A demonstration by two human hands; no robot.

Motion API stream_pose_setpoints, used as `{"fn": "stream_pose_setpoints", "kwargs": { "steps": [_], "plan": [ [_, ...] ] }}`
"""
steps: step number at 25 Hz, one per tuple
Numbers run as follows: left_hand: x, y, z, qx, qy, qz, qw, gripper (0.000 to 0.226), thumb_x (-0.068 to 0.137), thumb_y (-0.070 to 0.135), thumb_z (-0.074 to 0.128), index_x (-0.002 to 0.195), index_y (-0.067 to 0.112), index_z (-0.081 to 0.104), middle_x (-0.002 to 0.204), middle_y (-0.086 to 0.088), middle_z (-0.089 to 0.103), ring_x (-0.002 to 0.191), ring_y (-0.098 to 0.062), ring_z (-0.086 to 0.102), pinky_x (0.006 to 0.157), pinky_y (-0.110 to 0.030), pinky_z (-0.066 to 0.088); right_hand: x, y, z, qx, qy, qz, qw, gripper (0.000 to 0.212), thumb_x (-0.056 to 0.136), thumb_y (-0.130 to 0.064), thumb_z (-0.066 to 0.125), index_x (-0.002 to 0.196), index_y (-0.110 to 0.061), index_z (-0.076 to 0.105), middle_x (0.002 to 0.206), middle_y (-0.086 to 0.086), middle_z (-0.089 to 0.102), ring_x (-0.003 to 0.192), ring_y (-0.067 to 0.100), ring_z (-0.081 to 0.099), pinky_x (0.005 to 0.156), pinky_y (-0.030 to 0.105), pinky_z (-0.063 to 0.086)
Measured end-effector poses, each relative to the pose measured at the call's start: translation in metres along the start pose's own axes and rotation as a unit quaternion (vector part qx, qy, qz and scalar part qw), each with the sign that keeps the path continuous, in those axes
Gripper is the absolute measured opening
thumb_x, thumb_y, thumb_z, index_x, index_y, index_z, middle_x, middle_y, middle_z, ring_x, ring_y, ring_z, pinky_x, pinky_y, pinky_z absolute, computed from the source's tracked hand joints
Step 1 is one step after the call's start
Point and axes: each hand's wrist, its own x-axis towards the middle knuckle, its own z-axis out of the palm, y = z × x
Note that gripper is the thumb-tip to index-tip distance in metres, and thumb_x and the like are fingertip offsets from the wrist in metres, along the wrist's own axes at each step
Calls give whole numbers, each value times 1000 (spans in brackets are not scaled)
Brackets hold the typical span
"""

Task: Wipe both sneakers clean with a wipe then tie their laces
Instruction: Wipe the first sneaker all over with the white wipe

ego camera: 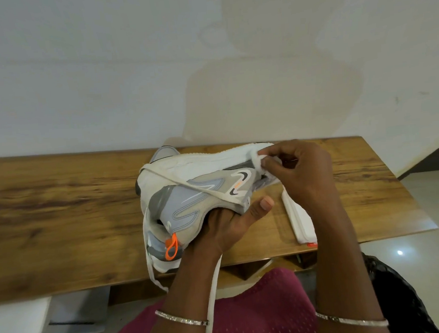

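While the left hand (226, 226) carries the held sneaker (189, 195) on its side above the table (58, 220), the right hand (301, 175) pinches the wipe (256, 160) between thumb and curled fingers. The wipe is pressed to the white sole at the 2 o'clock end of the shoe. The left thumb lies against the near edge of the upper. The left fingers pass behind the shoe out of sight, so this is judged a clamping hold. The second sneaker (298, 217) lies on the table at 4 o'clock of the held one, partly under the right forearm.

Hazards from this state:
1. The laces are untied. The crossing lace (204, 191) runs diagonally over the side panel, so a wipe stroke toward 9 o'clock could snag it or drag dirt onto it.
2. The hanging lace (211, 294) drops past the table edge toward 6 o'clock. It could catch on a forearm and tug the shoe.
3. Support is one-handed. Firm pressure at the far end could pivot the shoe out of the left hand's hold.
4. The right forearm could nudge the second sneaker toward the table edge at 5 o'clock.

Containers: no wipe pack or bin is visible. A white boxy form (19, 322) sits below the table at 8 o'clock. Whether it is a container, or holds anything, cannot be told.
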Motion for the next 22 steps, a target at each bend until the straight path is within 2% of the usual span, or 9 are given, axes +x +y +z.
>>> {"fn": "stream_pose_setpoints", "kwargs": {
  "steps": [1, 2, 5, 7, 8, 11, 14, 19, 22],
  "plan": [
    [-1, 1, 1, 18, -3, -4, 1000, 113, 36, 108, 15, 131, 47, 28, 148, 4, 36, 139, -7, 25, 106, -10, 8, 1, 3, 1, -36, 32, 4, 999, 13, 84, -16, 75, 94, -24, 78, 88, -9, 74, 80, 9, 67, 77, 40, 58],
    [-1, 2, 2, 29, -9, -13, 999, 125, 35, 108, 14, 138, 39, 29, 153, -2, 35, 143, -13, 24, 106, -10, 7, 1, 3, 2, -47, 30, -2, 998, 13, 85, -16, 75, 94, -25, 78, 90, -10, 73, 81, 7, 66, 77, 38, 58],
    [1, -3, 5, 55, -29, -4, 998, 121, 43, 107, 14, 141, 38, 28, 157, -5, 31, 145, -16, 22, 109, -12, 9, -1, -14, 6, 6, -96, -49, 994, 16, 84, -13, 74, 95, -24, 80, 89, -10, 74, 81, 6, 68, 74, 29, 58],
    [4, -10, 8, 110, -64, 4, 992, 134, 45, 107, 10, 152, 27, 25, 162, -3, 21, 150, -17, 14, 118, -21, 8, -3, -25, 8, 44, -175, -59, 982, 17, 85, -11, 75, 96, -21, 80, 89, -8, 75, 81, 6, 69, 71, 22, 56],
    [5, -13, 10, 142, -81, -1, 987, 139, 44, 107, 7, 155, 25, 21, 164, -2, 17, 151, -17, 11, 121, -27, 7, -2, -23, 7, 43, -177, -59, 982, 16, 84, -11, 75, 96, -21, 80, 89, -9, 75, 81, 6, 68, 70, 21, 56],
    [6, -13, 12, 196, -97, -14, 976, 145, 37, 107, -1, 156, 27, 21, 164, -3, 18, 151, -18, 11, 121, -30, 4, 3, -5, 3, -25, -62, -41, 997, 17, 84, -11, 75, 93, -24, 80, 85, -12, 73, 78, 4, 67, 71, 23, 54],
    [5, -8, 10, 185, -84, -20, 979, 149, 33, 108, -1, 154, 24, 24, 162, -5, 22, 150, -20, 14, 122, -32, 6, 4, 5, -2, -59, 22, -20, 998, 18, 83, -10, 74, 93, -24, 79, 88, -9, 73, 79, 3, 66, 74, 27, 56],
    [3, -7, 12, 129, -85, 4, 988, 140, 42, 107, 11, 154, 25, 25, 161, -3, 24, 150, -18, 15, 121, -29, 8, 0, -21, 19, 38, -98, -65, 992, 16, 82, -10, 77, 92, -21, 80, 87, -8, 74, 78, 3, 67, 70, 18, 53],
    [3, -8, 11, 142, -94, -8, 985, 142, 39, 108, 7, 154, 26, 26, 161, -2, 24, 150, -18, 17, 123, -31, 9, 6, -9, 18, -18, -2, -56, 998, 17, 81, -11, 76, 93, -23, 79, 89, -7, 73, 79, 6, 66, 73, 24, 55]
  ]
}}
